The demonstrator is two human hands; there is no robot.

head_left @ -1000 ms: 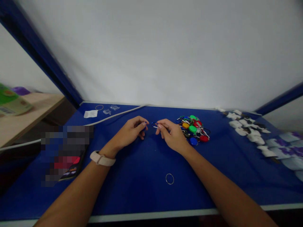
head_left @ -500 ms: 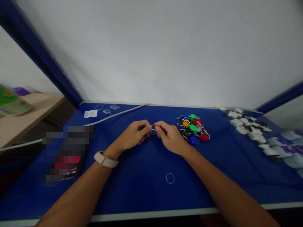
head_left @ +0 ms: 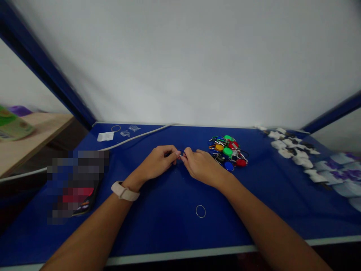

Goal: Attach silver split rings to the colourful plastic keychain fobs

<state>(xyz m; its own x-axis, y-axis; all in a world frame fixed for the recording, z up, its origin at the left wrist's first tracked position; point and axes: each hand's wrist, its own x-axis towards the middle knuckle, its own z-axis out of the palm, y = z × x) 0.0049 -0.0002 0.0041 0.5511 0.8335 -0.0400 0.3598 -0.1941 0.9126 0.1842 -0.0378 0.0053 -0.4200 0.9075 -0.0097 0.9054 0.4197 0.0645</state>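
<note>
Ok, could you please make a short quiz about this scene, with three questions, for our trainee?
1. True or false: the thin metal ring lies on the blue table, apart from the heap of carabiner badge reels.
2. What do the left hand and the right hand pinch between them?
3. Which disc colour does not show in that heap? A) green B) purple C) red

Key:
1. True.
2. A small blue-and-silver piece, mostly hidden.
3. B.

White paper slip (head_left: 105,136), clear plastic scraps (head_left: 134,128) near far left corner of surface (head_left: 160,218). Pale cable (head_left: 135,138) runs from far edge toward left edge. White pieces (head_left: 278,145) near far right corner.
</note>
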